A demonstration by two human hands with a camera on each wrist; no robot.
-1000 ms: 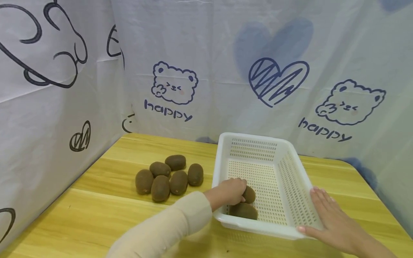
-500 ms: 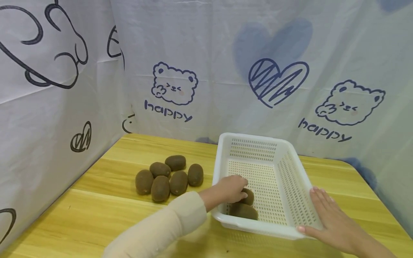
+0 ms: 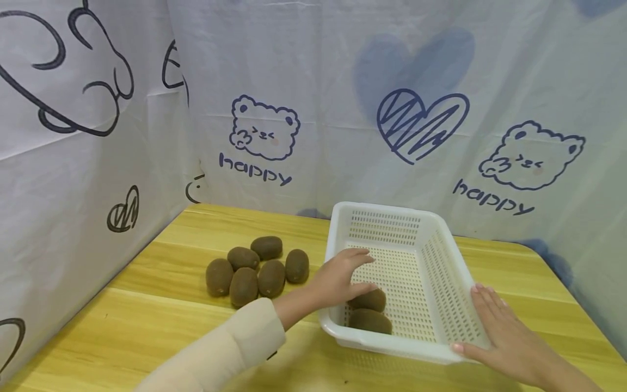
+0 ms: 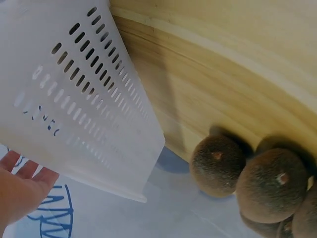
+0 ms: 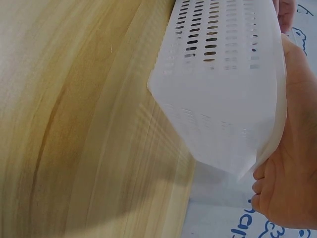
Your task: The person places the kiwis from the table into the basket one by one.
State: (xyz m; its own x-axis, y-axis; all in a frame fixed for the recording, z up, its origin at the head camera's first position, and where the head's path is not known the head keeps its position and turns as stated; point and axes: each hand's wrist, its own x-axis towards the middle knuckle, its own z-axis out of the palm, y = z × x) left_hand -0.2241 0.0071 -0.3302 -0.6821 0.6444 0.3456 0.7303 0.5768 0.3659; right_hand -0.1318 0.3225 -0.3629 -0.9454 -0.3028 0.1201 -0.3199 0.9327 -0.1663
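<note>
**Kiwis in the basket, hand above them**

Two brown fuzzy kiwifruits (image 3: 369, 310) lie in the near left corner of the white perforated plastic basket (image 3: 431, 261). The left hand (image 3: 340, 275), empty and loosely spread, hangs above them. The right hand (image 3: 495, 326) is laid flat against the basket's near right wall. Six more kiwifruits (image 3: 254, 269) are clustered left of it on the wooden table (image 3: 147, 326). The fruit is judged light, bruisable and best cupped around its middle.

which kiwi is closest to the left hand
The rear kiwi in the basket, just under the left hand's fingertips; the other basket kiwi lies nearer the front wall.

We see a yellow wooden table (image 3: 147, 326). White cloth (image 3: 318, 81) printed with bears, hearts and "happy" walls it in.
</note>
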